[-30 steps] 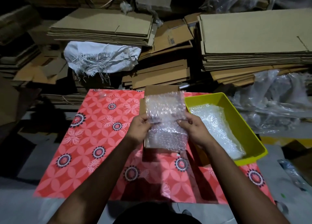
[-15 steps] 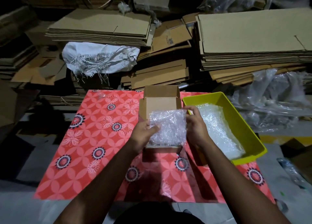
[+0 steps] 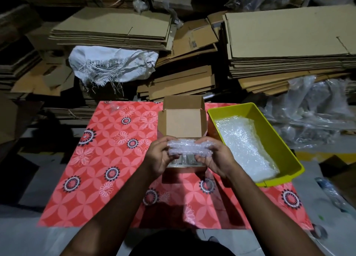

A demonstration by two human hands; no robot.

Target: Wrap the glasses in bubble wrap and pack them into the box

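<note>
Since the earlier frame, I lowered the bubble wrap (image 3: 187, 146); my left hand (image 3: 159, 157) and right hand (image 3: 215, 159) gripped it above the box (image 3: 183, 126), 12 o'clock on the worktop (image 3: 107, 159).

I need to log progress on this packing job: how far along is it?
Done: the cardboard box stands open on the patterned mat, with something clear, apparently glass, already low inside. In hand: the left hand and right hand grip a folded bubble wrap piece over the box. Left: seating it and closing the flaps; more wrap lies in the yellow tray.
</note>
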